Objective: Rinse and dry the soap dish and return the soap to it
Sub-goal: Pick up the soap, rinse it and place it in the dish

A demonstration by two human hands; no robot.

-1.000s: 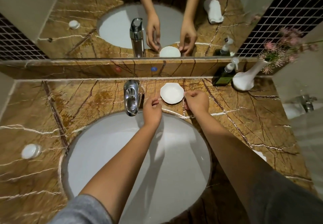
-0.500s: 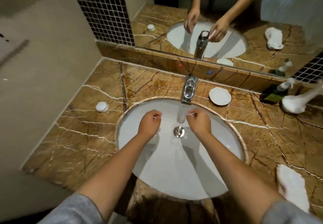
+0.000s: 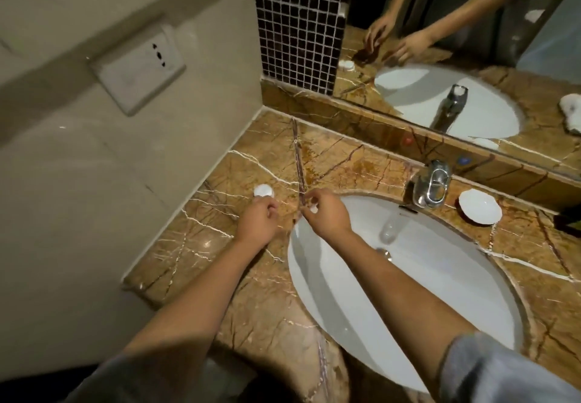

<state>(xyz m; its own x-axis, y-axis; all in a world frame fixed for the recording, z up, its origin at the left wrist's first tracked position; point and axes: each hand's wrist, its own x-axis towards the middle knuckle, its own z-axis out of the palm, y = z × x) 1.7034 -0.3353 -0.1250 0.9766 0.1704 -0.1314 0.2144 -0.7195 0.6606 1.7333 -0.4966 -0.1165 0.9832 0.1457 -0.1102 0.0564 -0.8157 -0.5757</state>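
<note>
A round white soap [image 3: 263, 190] lies on the brown marble counter [image 3: 239, 264], left of the basin. The white soap dish [image 3: 480, 206] sits empty on the counter, right of the tap [image 3: 432, 187]. My left hand [image 3: 257, 221] hovers just in front of the soap with curled fingers and nothing visible in it. My right hand [image 3: 327, 214] is beside it over the basin's left rim, fingers pinched together. A small white speck shows at its fingertips, and I cannot tell what it is.
The white oval basin [image 3: 440, 292] fills the middle, with what looks like water running from the tap. A wall with a socket plate [image 3: 138, 63] closes off the counter's left side. The mirror [image 3: 471, 40] runs along the back. A dark bottle [image 3: 569, 223] stands at the right edge.
Both hands left the soap dish, crossed the basin under the tap and now sit at the counter's left near the soap. My view swung left with them.
</note>
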